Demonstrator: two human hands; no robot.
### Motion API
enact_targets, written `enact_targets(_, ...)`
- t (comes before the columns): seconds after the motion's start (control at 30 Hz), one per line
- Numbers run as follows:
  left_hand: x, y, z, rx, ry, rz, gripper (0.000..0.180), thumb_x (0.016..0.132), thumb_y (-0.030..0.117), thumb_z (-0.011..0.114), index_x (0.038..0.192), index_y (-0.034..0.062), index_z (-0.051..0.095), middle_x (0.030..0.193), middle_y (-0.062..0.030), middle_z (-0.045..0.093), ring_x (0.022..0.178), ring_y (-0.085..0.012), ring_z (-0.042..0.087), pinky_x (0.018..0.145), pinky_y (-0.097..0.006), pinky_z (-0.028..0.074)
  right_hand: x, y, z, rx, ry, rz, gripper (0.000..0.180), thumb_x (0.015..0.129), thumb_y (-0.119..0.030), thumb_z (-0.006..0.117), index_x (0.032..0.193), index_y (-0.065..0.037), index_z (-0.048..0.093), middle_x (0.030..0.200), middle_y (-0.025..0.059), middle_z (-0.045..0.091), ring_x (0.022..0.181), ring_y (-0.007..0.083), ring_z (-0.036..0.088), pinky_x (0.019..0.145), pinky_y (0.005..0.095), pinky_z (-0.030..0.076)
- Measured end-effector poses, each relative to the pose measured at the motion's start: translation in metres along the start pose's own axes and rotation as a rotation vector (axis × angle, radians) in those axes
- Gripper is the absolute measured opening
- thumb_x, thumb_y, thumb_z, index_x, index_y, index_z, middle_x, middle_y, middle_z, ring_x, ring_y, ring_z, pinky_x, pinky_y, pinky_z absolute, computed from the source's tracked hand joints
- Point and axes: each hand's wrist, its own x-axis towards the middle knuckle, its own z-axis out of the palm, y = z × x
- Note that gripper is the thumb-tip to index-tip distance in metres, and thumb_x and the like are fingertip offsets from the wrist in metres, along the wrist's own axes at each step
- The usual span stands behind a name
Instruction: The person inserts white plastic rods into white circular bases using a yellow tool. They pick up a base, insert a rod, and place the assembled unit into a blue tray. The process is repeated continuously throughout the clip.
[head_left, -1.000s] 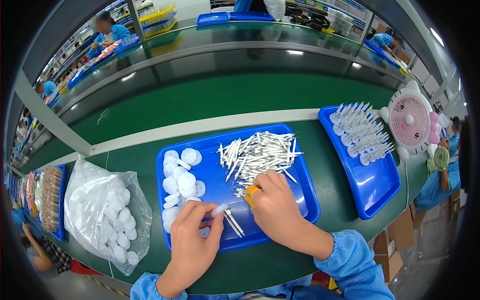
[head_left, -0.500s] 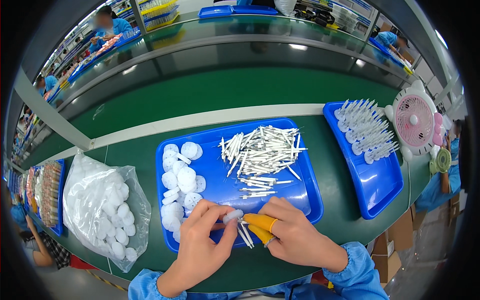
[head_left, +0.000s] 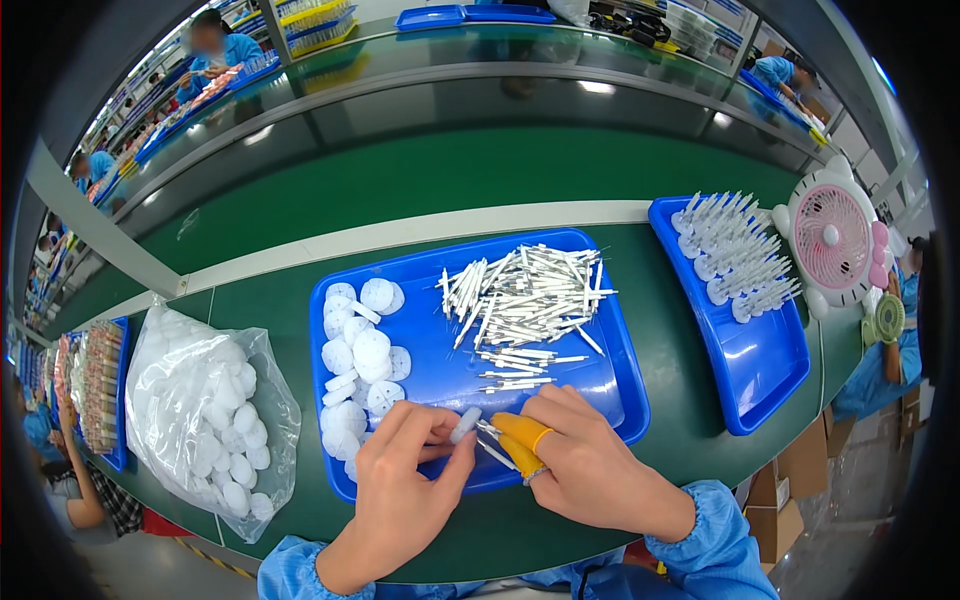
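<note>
Bare hands, blue work sleeves and one orange finger cot at a green assembly bench.

The left hand [head_left: 400,490] is uncovered, with no glove or ring. The right hand [head_left: 590,465] wears a single orange-yellow rubber finger cot [head_left: 522,432], rolled to a thicker rim at its base. Both forearms are covered by light blue smock sleeves [head_left: 715,545] of thin, slightly shiny fabric, gathered into elastic cuffs that pucker at the wrists.

2 hands [head_left: 400,480] [head_left: 585,465] over blue tray [head_left: 625,385]
</note>
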Motion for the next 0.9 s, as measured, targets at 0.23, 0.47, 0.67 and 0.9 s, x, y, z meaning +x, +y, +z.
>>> enact_targets(0.23, 0.000, 0.001, 0.000, 0.015, -0.013, -0.014, 0.016, 0.088, -0.003, 0.080, 0.098, -0.0055, 0.068, 0.092, -0.0136, 0.068, 0.079, -0.0250, 0.076, 0.073, -0.033, 0.067, 0.001, -0.005, 0.010, 0.047, 0.041, 0.024, 0.040, 0.068, 0.007, 0.073, 0.107, 0.012, 0.073, 0.097, 0.0162, 0.062, 0.095, 0.0338, 0.060, 0.083, 0.0436, 0.050)
enact_targets(0.47, -0.001, -0.004, 0.002, 0.046, 0.015, 0.119, 0.016, 0.084, -0.004, 0.079, 0.097, -0.0033, 0.069, 0.089, -0.0134, 0.067, 0.073, -0.0255, 0.074, 0.067, -0.033, 0.064, -0.004, -0.008, 0.018, 0.084, 0.157, 0.034, 0.042, 0.068, 0.009, 0.072, 0.109, 0.007, 0.077, 0.087, 0.0119, 0.065, 0.080, 0.0302, 0.060, 0.068, 0.0400, 0.050)
enact_targets(0.67, -0.007, -0.003, 0.003, 0.094, 0.012, 0.154, 0.020, 0.083, -0.003, 0.079, 0.100, -0.0021, 0.069, 0.089, -0.0132, 0.065, 0.070, -0.0265, 0.073, 0.060, -0.036, 0.059, -0.004, -0.010, 0.025, 0.119, 0.247, 0.053, 0.040, 0.067, 0.009, 0.071, 0.107, 0.006, 0.078, 0.084, 0.0123, 0.066, 0.074, 0.0304, 0.060, 0.064, 0.0397, 0.049)
enact_targets(0.9, -0.002, -0.009, 0.000, 0.104, 0.022, 0.048, 0.018, 0.088, -0.002, 0.075, 0.105, -0.0033, 0.069, 0.096, -0.0142, 0.064, 0.078, -0.0262, 0.074, 0.065, -0.035, 0.061, 0.009, -0.001, 0.016, 0.213, 0.082, 0.172, 0.036, 0.068, 0.010, 0.071, 0.104, 0.009, 0.075, 0.091, 0.0162, 0.061, 0.089, 0.0347, 0.060, 0.077, 0.0459, 0.052)
